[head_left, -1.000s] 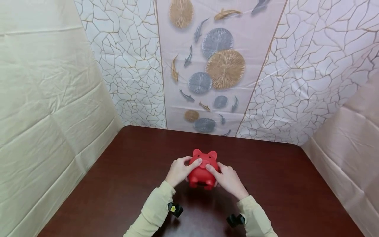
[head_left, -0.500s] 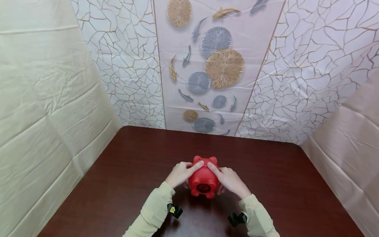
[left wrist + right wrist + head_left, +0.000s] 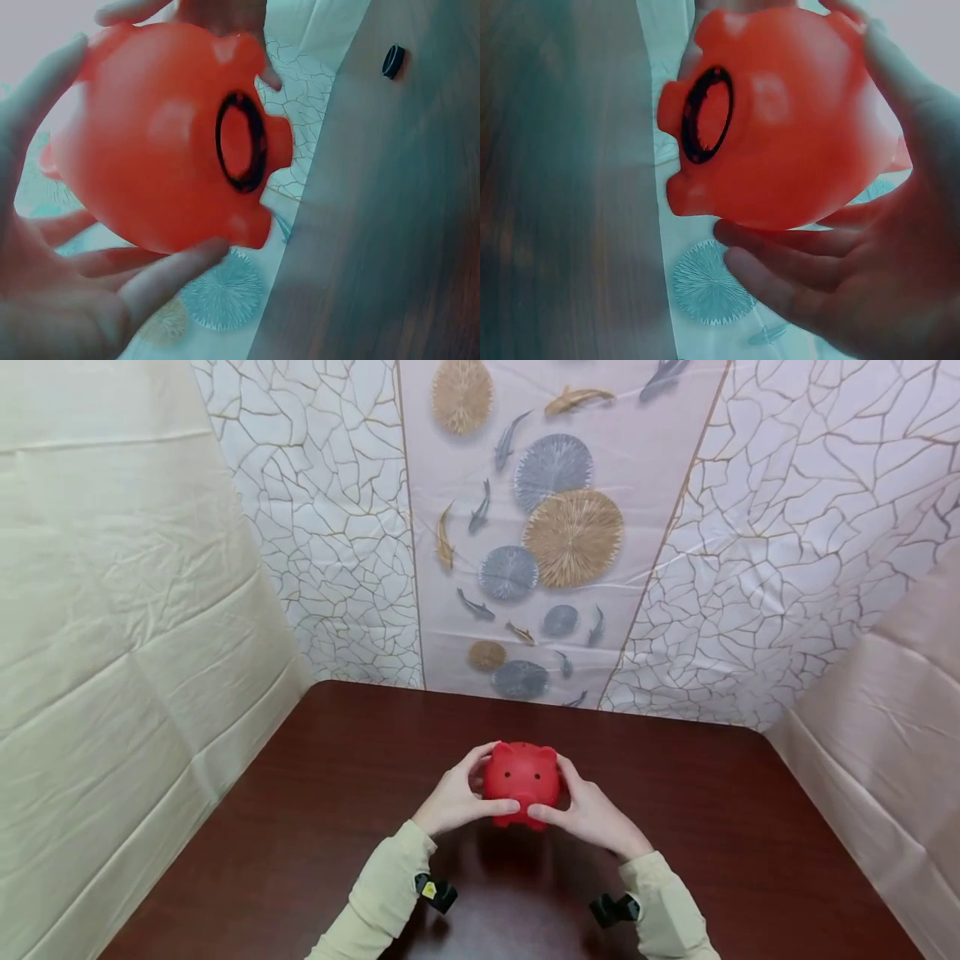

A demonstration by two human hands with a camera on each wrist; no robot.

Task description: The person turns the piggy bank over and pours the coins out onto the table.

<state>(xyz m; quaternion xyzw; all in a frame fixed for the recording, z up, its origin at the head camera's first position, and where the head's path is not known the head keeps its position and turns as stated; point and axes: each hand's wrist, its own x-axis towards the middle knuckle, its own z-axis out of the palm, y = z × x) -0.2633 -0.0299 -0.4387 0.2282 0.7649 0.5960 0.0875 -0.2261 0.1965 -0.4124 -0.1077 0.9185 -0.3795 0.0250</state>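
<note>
Left hand [image 3: 456, 795] and right hand [image 3: 596, 814] jointly grip the red piggy bank [image 3: 522, 772], held clear above the tabletop [image 3: 375, 760]; sound handling calls for even side pressure, thumbs low in front, and fingers off the black underside ring [image 3: 259, 146].

The head view is brightly lit; pale glare is reflected by the glossy dark-brown wooden bench [image 3: 517, 910]; both wrist views are teal-tinted, softly blurred.
</note>
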